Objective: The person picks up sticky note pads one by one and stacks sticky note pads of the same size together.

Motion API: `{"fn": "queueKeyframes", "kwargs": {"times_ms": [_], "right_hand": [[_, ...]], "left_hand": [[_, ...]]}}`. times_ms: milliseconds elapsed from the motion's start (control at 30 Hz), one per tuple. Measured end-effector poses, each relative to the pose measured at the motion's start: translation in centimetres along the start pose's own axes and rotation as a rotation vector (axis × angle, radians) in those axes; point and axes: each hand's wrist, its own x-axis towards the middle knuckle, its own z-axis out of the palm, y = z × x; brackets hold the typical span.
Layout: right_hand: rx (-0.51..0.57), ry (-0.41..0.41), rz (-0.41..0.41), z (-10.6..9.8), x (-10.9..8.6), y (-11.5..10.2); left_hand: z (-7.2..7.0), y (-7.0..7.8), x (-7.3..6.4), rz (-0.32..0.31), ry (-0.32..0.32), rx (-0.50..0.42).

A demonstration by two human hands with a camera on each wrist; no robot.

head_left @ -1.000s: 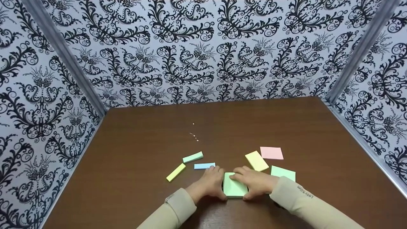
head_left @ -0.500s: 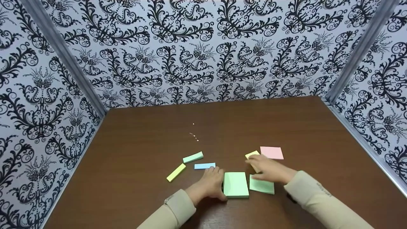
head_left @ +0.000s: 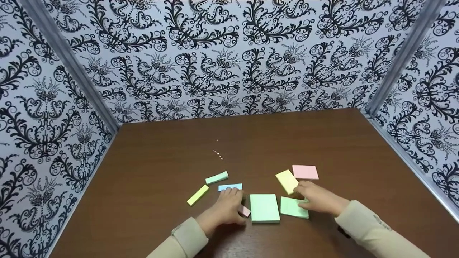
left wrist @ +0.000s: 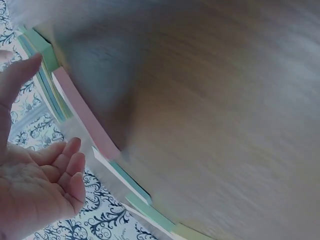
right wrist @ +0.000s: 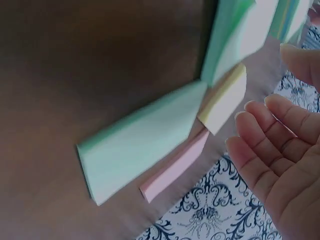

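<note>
My left hand hovers left of a thick square sticky note pad with a light green top. Its fingers are loosely bent and hold nothing. A narrow pink sticky note pad lies close by, partly hidden by this hand in the head view. My right hand is over the right-hand group, its relaxed fingers apart from the pads in the right wrist view. Beside the square pad lies a green sticky note pad. Another green pad is mostly hidden under the right hand in the head view.
A yellow pad and a pink pad lie behind the right-hand group. Narrow green, yellow and blue pads lie to the left. Small white specks dot the brown table. Patterned walls enclose it.
My right hand has left the square pad and moved right, uncovering the green pad beside it. My left hand has drawn a little to the left, exposing part of the narrow pink pad.
</note>
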Motion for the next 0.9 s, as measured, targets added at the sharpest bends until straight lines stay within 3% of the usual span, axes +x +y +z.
{"fn": "queueKeyframes", "kwargs": {"times_ms": [467, 900], "right_hand": [[-0.041, -0.021, -0.022, 2.3, 0.7, -1.4], [-0.072, -0.009, -0.029, 3.0, 1.0, -1.5]], "left_hand": [[0.0, -1.9, -0.8, 0.043, 0.135, 0.143], [0.2, -2.0, -0.8, 0.034, 0.139, 0.115]]}}
